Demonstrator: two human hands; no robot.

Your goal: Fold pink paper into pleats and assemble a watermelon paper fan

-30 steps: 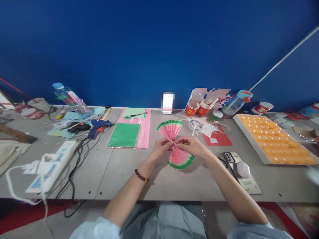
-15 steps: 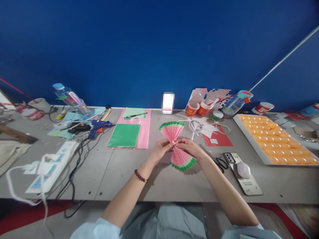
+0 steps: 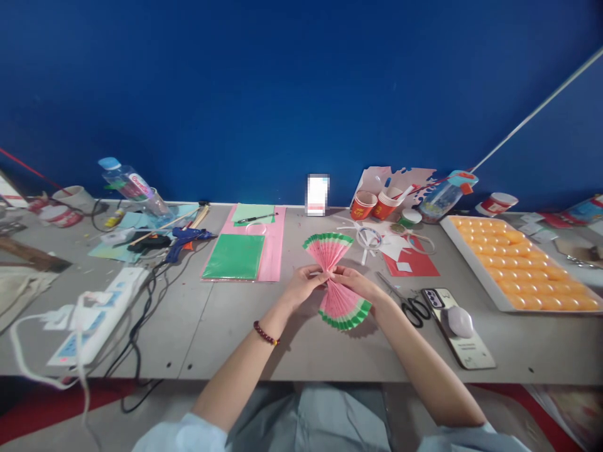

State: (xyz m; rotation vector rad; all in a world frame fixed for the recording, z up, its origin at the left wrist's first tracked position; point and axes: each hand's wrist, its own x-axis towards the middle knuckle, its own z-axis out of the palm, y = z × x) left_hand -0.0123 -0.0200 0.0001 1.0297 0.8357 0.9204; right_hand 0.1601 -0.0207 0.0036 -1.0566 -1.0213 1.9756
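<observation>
Both hands meet at the middle of a pleated watermelon paper fan (image 3: 335, 276), just above the grey worktop (image 3: 226, 326). The left hand (image 3: 301, 284) and right hand (image 3: 355, 281) pinch its gathered waist, fingers closed on the folds. Scissors (image 3: 405, 302) lie just right of it.

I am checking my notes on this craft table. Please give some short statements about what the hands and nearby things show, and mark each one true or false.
1. Both hands, left hand and right hand, pinch the middle of the pleated paper fan. True.
2. The fan is blue with a yellow edge. False: it is pink with a green edge.
3. The scissors lie on the table to the right of the fan. True.
4. The green sheet lies under the phone. False: it lies on pink paper, left of the fan.
</observation>
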